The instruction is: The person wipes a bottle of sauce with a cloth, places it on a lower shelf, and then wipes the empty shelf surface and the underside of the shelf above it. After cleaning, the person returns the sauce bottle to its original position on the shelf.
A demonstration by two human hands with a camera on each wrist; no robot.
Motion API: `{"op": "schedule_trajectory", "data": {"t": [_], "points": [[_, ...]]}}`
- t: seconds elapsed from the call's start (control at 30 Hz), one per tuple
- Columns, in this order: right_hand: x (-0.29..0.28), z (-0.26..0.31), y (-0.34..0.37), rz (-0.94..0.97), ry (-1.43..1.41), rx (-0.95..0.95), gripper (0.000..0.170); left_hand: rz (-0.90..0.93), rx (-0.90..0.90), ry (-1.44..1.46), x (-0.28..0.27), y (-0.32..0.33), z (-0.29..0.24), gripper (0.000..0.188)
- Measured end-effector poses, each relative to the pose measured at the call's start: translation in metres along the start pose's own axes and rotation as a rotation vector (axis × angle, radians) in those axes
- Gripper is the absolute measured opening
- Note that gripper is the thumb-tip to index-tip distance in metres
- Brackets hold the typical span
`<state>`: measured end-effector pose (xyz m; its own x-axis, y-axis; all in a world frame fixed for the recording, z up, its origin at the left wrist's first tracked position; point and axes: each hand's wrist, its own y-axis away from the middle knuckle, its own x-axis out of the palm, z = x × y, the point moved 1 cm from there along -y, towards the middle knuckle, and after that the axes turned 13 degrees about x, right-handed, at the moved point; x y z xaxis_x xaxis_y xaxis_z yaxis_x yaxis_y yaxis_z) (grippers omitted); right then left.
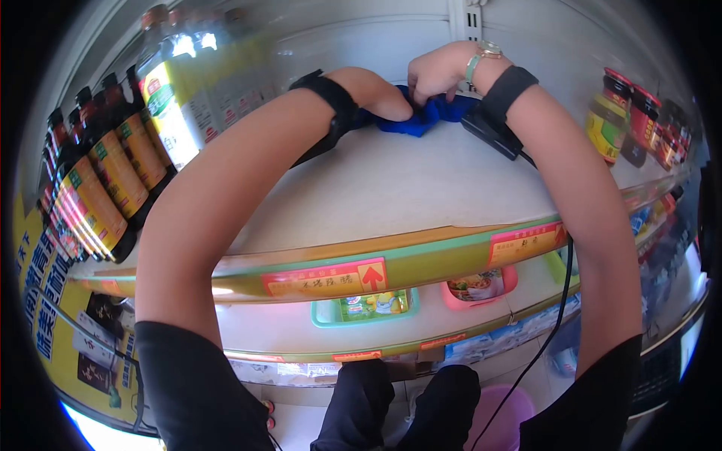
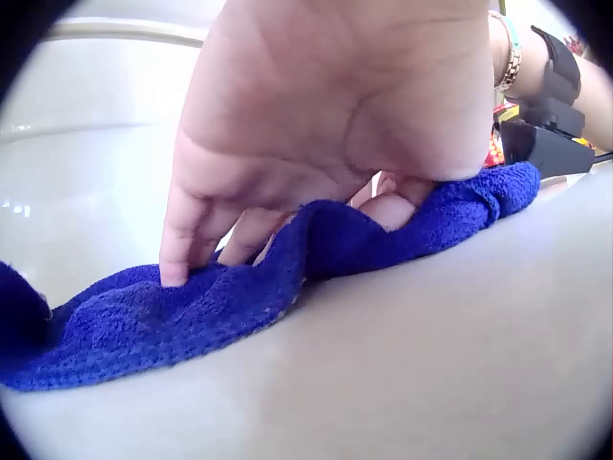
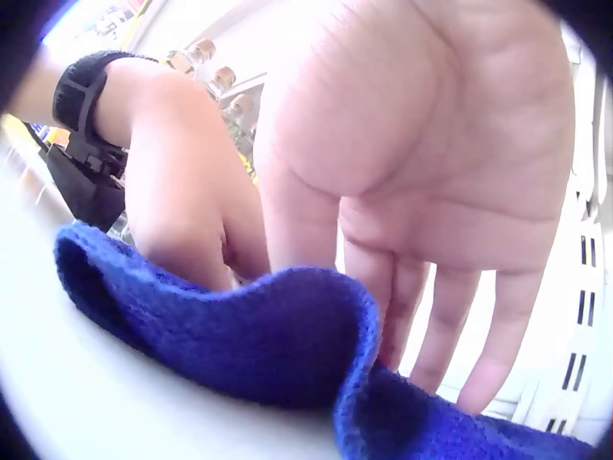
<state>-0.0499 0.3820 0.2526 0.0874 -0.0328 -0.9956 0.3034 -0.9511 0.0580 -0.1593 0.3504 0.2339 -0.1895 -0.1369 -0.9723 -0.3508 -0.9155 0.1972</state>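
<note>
A blue cloth lies bunched at the back of the white shelf. My left hand reaches in from the left and grips it from above; in the left wrist view the little finger presses on the cloth while a raised fold hides the other fingertips. Close beside it, my right hand holds the cloth with fingers pointing down. In the right wrist view a standing fold of cloth covers the thumb tip of the right hand.
Dark sauce bottles and clear, yellow-labelled bottles stand along the left. Jars line the right end. Price labels run along the front edge, above a lower shelf with a green basket and a pink basket.
</note>
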Motion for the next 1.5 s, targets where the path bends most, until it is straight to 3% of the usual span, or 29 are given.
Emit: {"op": "schedule_trajectory", "data": {"t": [0.13,0.2,0.27,0.33,0.37,0.47,0.53,0.6,0.67,0.73,0.83,0.93,1.0,1.07,1.13,1.2,1.4,1.5], "points": [[0.004,0.006,-0.001,-0.025,0.112,-0.003,0.042,-0.041,0.003,0.013,0.000,0.004,0.005,0.047],[0.003,0.016,0.010,-0.017,0.211,-0.019,0.046,-0.010,-0.068,0.016,-0.004,0.004,0.010,0.048],[0.006,0.025,0.001,-0.004,0.295,-0.122,0.049,-0.096,-0.233,-0.026,-0.006,0.010,0.017,0.049],[0.008,0.032,0.000,-0.045,0.277,-0.206,0.049,-0.094,-0.251,-0.017,-0.009,0.011,0.030,0.049],[0.008,0.036,0.005,-0.088,0.254,-0.295,0.049,-0.050,-0.270,-0.006,-0.012,0.014,0.034,0.047],[0.006,0.043,0.017,-0.054,0.205,-0.301,0.051,0.034,-0.298,0.036,-0.019,0.014,0.037,0.039],[0.001,0.040,0.023,0.027,0.132,-0.303,0.056,0.281,-0.364,-0.045,-0.022,0.010,0.032,0.033],[-0.002,0.035,0.028,0.147,-0.040,-0.354,0.059,0.321,-0.378,-0.049,-0.023,0.007,0.025,0.032],[-0.004,0.026,0.035,0.152,-0.098,-0.335,0.056,0.360,-0.394,-0.049,-0.024,0.007,0.020,0.031],[-0.006,0.022,0.037,0.154,-0.158,-0.317,0.053,0.362,-0.264,0.157,-0.024,0.008,0.016,0.031],[-0.013,0.021,0.036,0.268,-0.028,-0.189,0.056,0.341,-0.241,0.143,-0.027,0.012,0.002,0.035],[-0.009,0.018,0.027,0.116,-0.004,-0.108,0.041,0.363,-0.268,0.073,-0.030,0.015,-0.010,0.047],[-0.010,0.022,0.032,0.019,0.088,-0.073,0.036,0.288,-0.269,0.051,-0.030,0.015,-0.013,0.055],[-0.007,0.025,0.027,-0.038,0.248,-0.017,0.045,0.240,-0.247,0.040,-0.024,0.008,-0.008,0.058],[-0.006,0.028,0.031,-0.018,0.297,0.027,0.043,0.018,-0.193,0.047,-0.017,0.005,-0.002,0.058],[-0.004,0.031,0.032,-0.007,0.376,-0.012,0.045,-0.012,-0.197,0.067,-0.012,-0.001,0.008,0.057],[-0.003,0.037,0.027,-0.072,0.322,-0.101,0.055,-0.146,-0.297,0.115,-0.008,0.010,0.050,0.055],[0.003,0.045,0.020,-0.061,0.279,-0.170,0.059,-0.233,-0.241,-0.098,0.001,-0.001,0.073,0.047]]}}
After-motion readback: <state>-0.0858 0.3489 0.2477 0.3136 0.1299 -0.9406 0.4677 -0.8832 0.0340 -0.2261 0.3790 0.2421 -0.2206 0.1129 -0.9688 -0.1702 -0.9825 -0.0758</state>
